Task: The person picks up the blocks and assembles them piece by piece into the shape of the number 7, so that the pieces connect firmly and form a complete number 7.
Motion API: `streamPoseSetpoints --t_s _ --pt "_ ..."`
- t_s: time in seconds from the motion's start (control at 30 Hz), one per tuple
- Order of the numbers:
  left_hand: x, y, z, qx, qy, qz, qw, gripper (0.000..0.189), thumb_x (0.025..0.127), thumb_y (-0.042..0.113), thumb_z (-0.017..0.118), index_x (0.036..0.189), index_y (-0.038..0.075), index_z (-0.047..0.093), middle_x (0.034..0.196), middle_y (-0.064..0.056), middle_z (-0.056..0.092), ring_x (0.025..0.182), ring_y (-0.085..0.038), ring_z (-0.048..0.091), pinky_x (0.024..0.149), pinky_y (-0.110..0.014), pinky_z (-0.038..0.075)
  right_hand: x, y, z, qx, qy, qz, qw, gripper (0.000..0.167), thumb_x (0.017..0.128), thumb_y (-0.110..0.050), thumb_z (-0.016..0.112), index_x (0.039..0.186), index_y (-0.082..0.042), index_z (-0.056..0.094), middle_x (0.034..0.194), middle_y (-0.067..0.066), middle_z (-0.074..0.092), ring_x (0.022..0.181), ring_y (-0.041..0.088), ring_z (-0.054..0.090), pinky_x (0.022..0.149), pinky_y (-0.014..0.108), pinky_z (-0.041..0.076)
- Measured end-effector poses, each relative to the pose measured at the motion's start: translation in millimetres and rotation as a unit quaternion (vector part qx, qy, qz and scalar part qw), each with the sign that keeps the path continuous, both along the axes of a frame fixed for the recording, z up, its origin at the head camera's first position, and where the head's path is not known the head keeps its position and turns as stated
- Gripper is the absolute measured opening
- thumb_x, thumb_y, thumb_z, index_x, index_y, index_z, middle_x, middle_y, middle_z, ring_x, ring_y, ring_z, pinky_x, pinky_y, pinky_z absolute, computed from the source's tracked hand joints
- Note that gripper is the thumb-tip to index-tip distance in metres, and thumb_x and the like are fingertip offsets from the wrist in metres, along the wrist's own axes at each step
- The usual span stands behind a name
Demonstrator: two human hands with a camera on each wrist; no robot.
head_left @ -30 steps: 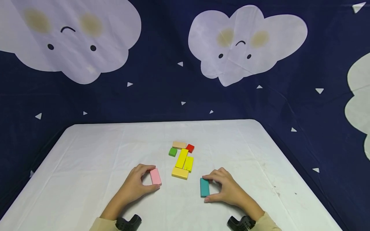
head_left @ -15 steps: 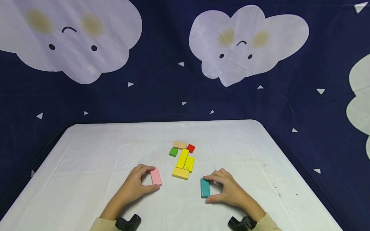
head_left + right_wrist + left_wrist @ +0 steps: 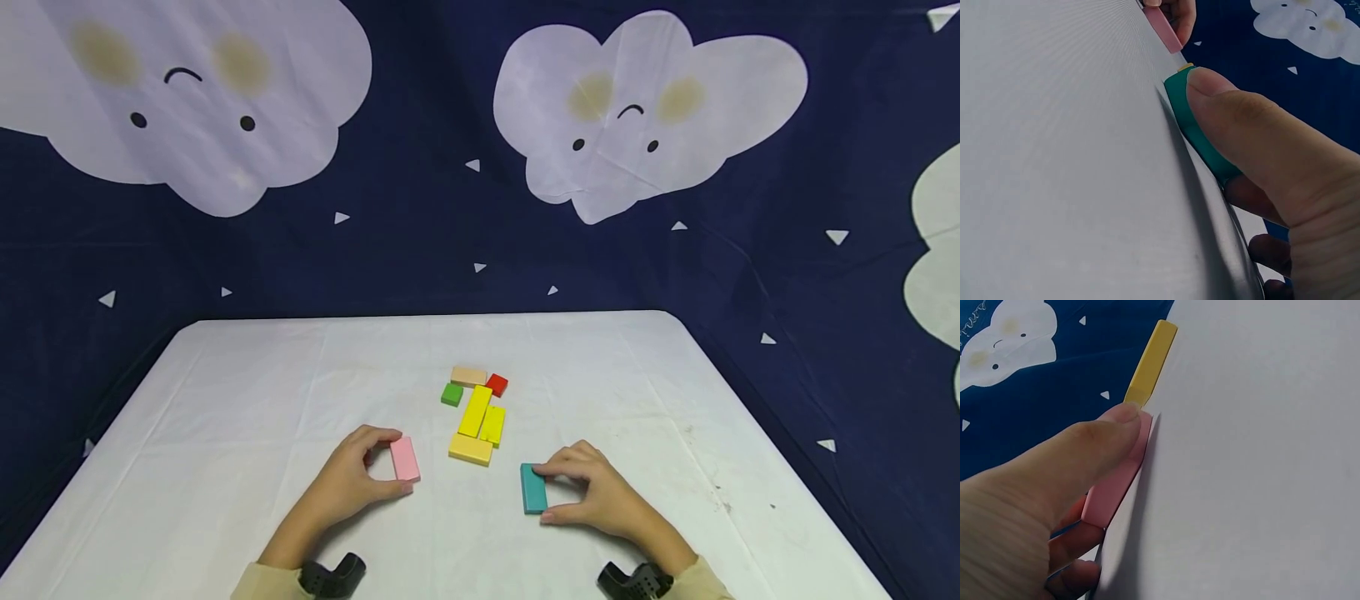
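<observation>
My left hand (image 3: 348,475) is around a pink block (image 3: 405,460), pinching it between thumb and fingers at its two ends. In the left wrist view the thumb lies against the pink block's near end, and fingers show behind it. On the other side, my right hand (image 3: 596,492) has a teal block (image 3: 534,489) between its thumb and index finger, near the block's right corners. The right wrist view shows the thumb (image 3: 1210,87) over the teal block's near end. Both blocks are at the white tabletop, in front of a group of other blocks.
Beyond the hands lie a thick yellow block (image 3: 470,450), a long yellow block (image 3: 476,411), a smaller yellow block (image 3: 492,426), a green block (image 3: 452,394), a tan block (image 3: 468,377) and a red block (image 3: 497,384). A dark blue cloud-patterned cloth (image 3: 420,250) hangs behind the table (image 3: 262,375).
My right hand has shifted slightly right along the teal block, which stays nearly in place. The left hand and pink block look the same. The whole view has drifted a little.
</observation>
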State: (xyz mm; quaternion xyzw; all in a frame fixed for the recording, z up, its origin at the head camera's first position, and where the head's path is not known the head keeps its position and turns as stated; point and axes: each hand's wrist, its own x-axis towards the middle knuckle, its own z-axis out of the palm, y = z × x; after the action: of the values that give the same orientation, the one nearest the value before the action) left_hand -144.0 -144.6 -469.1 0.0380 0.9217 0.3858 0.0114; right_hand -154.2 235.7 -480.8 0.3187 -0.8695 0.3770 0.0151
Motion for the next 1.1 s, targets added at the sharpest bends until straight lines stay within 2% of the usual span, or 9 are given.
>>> streamPoseSetpoints --t_s 0.13,0.4,0.63,0.93,1.1 --pt "0.3 -1.5 0.9 0.005 0.001 0.003 1.0000 0.071 0.061 0.037 0.094 0.123 0.020 0.066 0.109 0.007 0.061 0.091 -0.013 0.048 0.079 -0.028 0.044 -0.2 0 0.5 0.004 -0.008 -0.003 1.0000 0.051 0.072 -0.049 0.084 0.118 -0.032 0.072 0.108 -0.020 0.068 0.100 0.004 0.050 0.089 0.026 0.042" --pt "1.0 -1.6 -0.3 0.006 0.017 0.000 0.9998 0.067 0.062 0.040 0.093 0.120 0.017 0.067 0.104 0.005 0.061 0.089 -0.012 0.048 0.076 -0.026 0.043 0.2 -1 -1.4 0.011 -0.013 -0.006 0.9998 0.051 0.071 -0.051 0.084 0.117 -0.032 0.072 0.107 -0.020 0.067 0.100 0.003 0.050 0.089 0.027 0.043" --pt "1.1 0.2 1.3 0.032 0.042 -0.009 0.9986 0.063 0.062 0.040 0.093 0.116 0.017 0.068 0.098 0.005 0.058 0.084 -0.013 0.048 0.071 -0.022 0.042 -0.1 0 -2.5 0.005 -0.008 -0.006 0.9999 0.050 0.071 -0.050 0.084 0.117 -0.032 0.073 0.107 -0.020 0.067 0.100 0.003 0.050 0.088 0.026 0.043" --pt "-4.7 16.9 15.4 0.064 0.049 -0.025 0.9964 0.063 0.063 0.034 0.094 0.118 0.018 0.068 0.103 0.006 0.060 0.081 -0.017 0.050 0.066 -0.022 0.042 0.4 1 -2.3 0.000 0.002 -0.004 1.0000 0.049 0.072 -0.048 0.085 0.116 -0.029 0.074 0.107 -0.019 0.067 0.099 0.003 0.050 0.087 0.025 0.043" --pt "-12.0 37.4 20.4 0.066 0.044 -0.038 0.9961 0.062 0.064 0.035 0.094 0.118 0.022 0.068 0.107 0.011 0.061 0.087 -0.017 0.052 0.074 -0.024 0.045 1.0 1 -1.1 -0.001 0.010 -0.003 0.9999 0.048 0.070 -0.046 0.086 0.114 -0.028 0.075 0.106 -0.020 0.067 0.099 0.002 0.051 0.087 0.025 0.043"
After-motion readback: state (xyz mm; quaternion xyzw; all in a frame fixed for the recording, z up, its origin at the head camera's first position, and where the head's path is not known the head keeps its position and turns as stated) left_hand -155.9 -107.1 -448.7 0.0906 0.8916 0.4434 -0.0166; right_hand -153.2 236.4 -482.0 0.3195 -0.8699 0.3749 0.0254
